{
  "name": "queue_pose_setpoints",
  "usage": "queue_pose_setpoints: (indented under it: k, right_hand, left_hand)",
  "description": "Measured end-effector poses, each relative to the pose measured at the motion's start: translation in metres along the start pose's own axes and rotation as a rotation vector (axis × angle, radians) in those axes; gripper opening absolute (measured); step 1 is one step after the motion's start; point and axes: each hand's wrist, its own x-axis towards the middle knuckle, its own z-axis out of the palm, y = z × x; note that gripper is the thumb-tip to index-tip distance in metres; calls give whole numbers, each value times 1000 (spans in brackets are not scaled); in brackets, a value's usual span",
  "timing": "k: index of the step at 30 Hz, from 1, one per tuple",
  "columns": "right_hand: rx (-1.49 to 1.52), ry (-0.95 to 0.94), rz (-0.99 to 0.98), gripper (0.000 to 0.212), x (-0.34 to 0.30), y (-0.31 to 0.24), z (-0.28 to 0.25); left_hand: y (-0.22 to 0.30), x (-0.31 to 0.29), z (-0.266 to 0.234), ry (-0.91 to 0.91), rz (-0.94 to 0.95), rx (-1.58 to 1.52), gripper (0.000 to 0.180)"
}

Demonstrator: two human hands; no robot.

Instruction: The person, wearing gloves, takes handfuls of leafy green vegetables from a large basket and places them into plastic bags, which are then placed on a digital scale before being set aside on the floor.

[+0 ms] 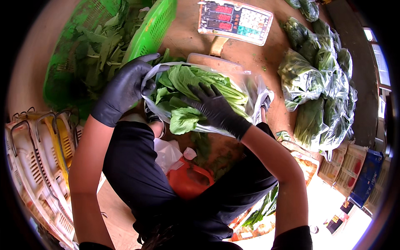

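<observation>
Crates of white and yellow slotted plastic (31, 154), with dark wire handles, are seen at far left. Above them, loose leaves are held in a bright green perforated plastic crate (154, 33). To its right, the left hand (121, 85), black-gloved, is curled narrow: the mouth of a clear, thin plastic bag (257, 89) is gripped at its left edge between thumb and fingers. Film likely light, limp and slippery; best held at the rim, since stretching or tearing could be caused by a hard pull. In the bag, a bunch of leafy greens with pale green stalks (183, 79) is laid roughly crosswise, leaves toward the left hand, stalks toward the right; some leaves are left poking out at the mouth. Leaves judged soft and easily bruised, stalks firmer but snappable; the bunch is best taken around the gathered stalks or pressed with a flat palm. On the bunch, the right hand (213, 106), also black-gloved, is laid palm down, fingers spread fairly wide, nothing visibly grasped. Beyond the bag, a white-panelled digital scale (235, 21) is placed. At right, clear bags of greens (302, 77) are piled.
</observation>
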Motion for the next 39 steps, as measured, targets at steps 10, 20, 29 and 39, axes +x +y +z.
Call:
queue_pose_setpoints:
  k: [10, 20, 29, 39]
  right_hand:
    - [160, -146, 21, 84, 26, 23, 34]
    - [126, -174, 62, 84, 22, 23, 59]
    - [7, 478, 395, 101, -59, -2, -65]
    - [753, 665, 945, 24, -159, 18, -36]
  left_hand:
    - [10, -33, -28, -124, -53, 327, 70]
    - [13, -2, -4, -59, 170, 99, 54]
    - [-5, -13, -24, -110, 252, 193, 44]
    - [-103, 25, 99, -635, 1073, 1612, 43]
